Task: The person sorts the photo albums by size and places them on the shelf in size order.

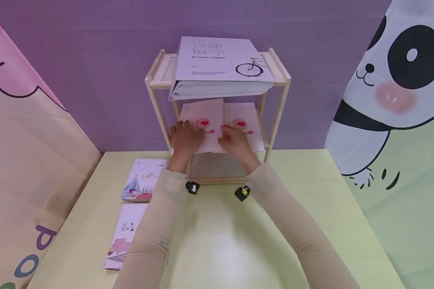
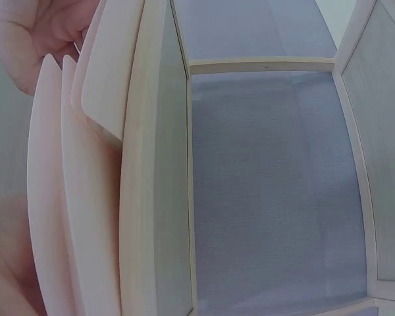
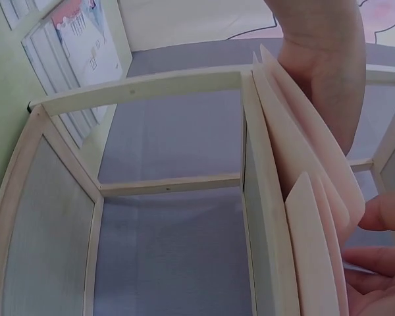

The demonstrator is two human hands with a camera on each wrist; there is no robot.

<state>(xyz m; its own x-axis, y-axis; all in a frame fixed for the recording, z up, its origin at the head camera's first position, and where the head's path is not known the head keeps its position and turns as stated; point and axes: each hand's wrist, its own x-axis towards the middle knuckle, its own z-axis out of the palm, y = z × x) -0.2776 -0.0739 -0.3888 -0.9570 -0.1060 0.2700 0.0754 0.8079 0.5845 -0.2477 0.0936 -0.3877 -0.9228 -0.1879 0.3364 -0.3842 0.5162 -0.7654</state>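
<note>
Two thin pink books with a red cartoon figure lie side by side on the middle shelf of a small wooden rack (image 1: pixel 275 116). The left pink book (image 1: pixel 206 111) overlaps the edge of the right pink book (image 1: pixel 253 116). My left hand (image 1: pixel 186 138) grips the left book at its left side, the thumb over the cover. With thumb and forefinger, my right hand (image 1: pixel 236 141) pinches that same book's right edge, above the right book. From the right wrist view, the right hand's fingers (image 3: pixel 385 214) are at the book's corner. Both books' edges stick out past the shelf front.
A thick white book (image 1: pixel 217 60) with a bicycle on its cover lies on the rack's top. On the table to the left are a book with a tent picture (image 1: pixel 144 178) and another with a pink armchair (image 1: pixel 124 237), partly behind the left sleeve. A purple curtain (image 1: pixel 112 80) hangs behind.
</note>
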